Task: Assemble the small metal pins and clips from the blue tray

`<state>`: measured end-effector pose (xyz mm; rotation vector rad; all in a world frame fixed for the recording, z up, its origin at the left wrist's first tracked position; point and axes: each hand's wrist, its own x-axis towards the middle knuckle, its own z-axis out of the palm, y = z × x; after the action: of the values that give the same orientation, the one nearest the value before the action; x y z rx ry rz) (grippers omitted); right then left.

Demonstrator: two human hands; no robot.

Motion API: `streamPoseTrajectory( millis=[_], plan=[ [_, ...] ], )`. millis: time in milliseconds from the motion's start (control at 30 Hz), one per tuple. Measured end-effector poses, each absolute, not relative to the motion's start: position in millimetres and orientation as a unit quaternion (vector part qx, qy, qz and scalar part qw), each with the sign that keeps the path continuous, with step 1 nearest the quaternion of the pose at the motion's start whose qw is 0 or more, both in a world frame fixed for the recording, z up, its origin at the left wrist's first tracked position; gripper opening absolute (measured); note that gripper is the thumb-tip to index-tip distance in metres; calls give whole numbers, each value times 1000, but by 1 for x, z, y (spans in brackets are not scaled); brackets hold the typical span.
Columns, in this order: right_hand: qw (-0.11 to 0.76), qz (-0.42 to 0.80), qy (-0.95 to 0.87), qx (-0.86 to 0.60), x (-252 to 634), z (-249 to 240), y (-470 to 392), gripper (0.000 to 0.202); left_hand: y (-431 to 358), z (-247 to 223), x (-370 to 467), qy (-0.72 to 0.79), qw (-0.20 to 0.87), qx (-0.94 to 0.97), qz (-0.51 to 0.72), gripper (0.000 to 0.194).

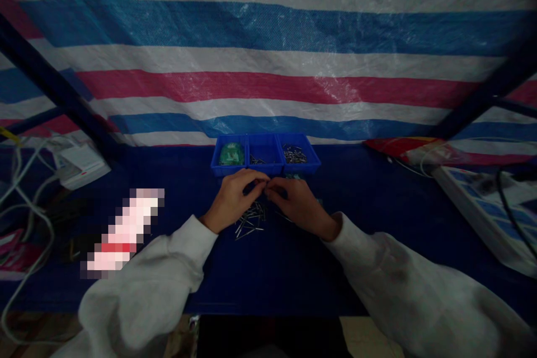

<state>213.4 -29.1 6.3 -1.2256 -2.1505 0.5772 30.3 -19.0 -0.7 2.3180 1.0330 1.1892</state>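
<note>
A loose heap of thin metal pins (250,219) lies on the blue table (268,277), just under the person's hands. Over there the left hand (235,194) and right hand (301,202) meet, thumbs and fingers bent in a pinch; from here I can't tell whether anything sits between the fingertips. Right behind them stand three joined blue bins (263,145): a green bag (232,154) in the left, a few pins in the middle, small metal pieces (295,154) in the right. A striped sheet (285,28) hangs beyond.
</note>
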Motion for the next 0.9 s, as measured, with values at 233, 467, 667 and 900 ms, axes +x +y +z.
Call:
streamPoseTrajectory(
  millis=[233, 467, 667, 900],
  plan=[
    [301, 170, -814, -466, 212, 5, -32, 11, -19, 1, 29, 368, 133, 831, 397, 20],
    [329, 166, -816, -444, 213, 7, -35, 6, -17, -5, 28, 448, 175, 772, 417, 10],
    [370, 136, -782, -483, 218, 8, -30, 22, -13, -2, 30, 434, 309, 708, 463, 14],
    [316, 174, -827, -431, 216, 9, -27, 9, -17, 7, 29, 400, 425, 699, 413, 20]
  ],
)
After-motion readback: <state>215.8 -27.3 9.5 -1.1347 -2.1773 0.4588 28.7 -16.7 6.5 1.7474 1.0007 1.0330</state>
